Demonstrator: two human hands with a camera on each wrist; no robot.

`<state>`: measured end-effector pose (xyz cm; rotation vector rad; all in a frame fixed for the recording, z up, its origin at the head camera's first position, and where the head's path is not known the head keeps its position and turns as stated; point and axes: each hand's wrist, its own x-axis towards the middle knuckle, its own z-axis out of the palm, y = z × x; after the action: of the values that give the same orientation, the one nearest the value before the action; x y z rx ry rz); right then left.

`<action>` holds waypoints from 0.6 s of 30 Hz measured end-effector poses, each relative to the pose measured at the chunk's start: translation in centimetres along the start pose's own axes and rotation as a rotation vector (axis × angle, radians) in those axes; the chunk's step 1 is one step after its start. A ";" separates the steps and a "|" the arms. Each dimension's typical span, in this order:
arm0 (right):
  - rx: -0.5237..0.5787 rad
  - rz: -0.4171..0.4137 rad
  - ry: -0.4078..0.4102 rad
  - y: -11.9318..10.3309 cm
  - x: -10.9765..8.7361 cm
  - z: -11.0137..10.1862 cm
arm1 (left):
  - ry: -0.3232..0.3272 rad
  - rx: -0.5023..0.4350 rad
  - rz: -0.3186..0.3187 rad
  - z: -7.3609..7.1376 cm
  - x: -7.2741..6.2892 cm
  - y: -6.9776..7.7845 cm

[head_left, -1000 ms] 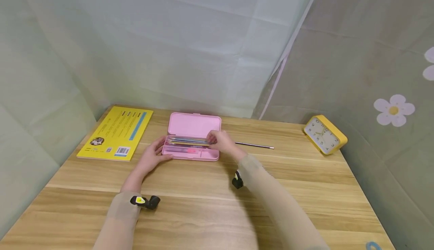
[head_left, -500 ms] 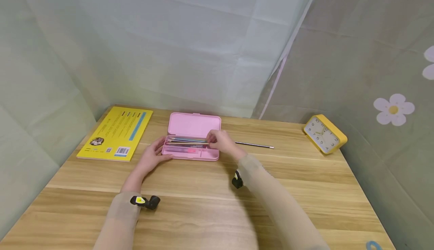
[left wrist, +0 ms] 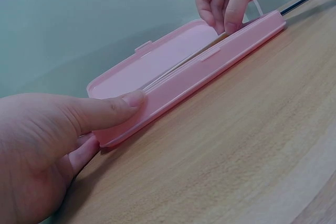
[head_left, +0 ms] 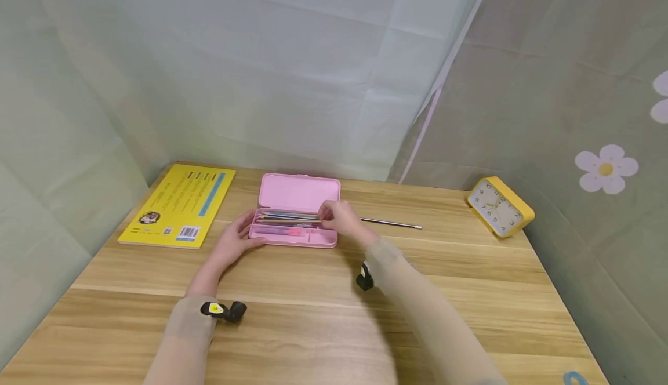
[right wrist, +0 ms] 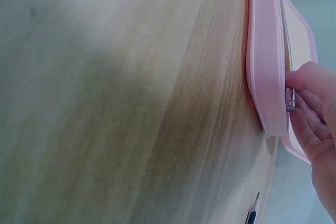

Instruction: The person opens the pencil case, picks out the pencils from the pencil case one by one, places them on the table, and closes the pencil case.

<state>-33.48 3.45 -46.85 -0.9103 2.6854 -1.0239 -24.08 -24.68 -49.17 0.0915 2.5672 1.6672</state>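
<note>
A pink pencil case lies with its lid raised at the back. Several pencils fill its long compartment, and a pink-capped pen sits in the front one. My left hand grips the case's left end, thumb over the front wall and fingers round the end. Above the right end, my right hand pinches a pencil near its metal-banded end, thumb and fingers at the rim. The rest of that pencil runs into the case, partly hidden by the wall.
A dark pencil lies on the wooden table right of the case. Left stands a yellow book, lying flat. A yellow clock is at the back right, a blue curved object at the front right edge.
The pencils beneath my right hand have shifted slightly within the case. Both hands have stayed almost in the same place.
</note>
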 end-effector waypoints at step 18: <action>0.027 -0.049 0.047 -0.3 -0.2 -0.4 | 0.008 -0.008 0.029 0.0 0.3 -0.8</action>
<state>-33.29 3.65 -46.33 -0.9629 2.6932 -1.1024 -24.36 -24.95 -49.90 0.1222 2.5764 1.6912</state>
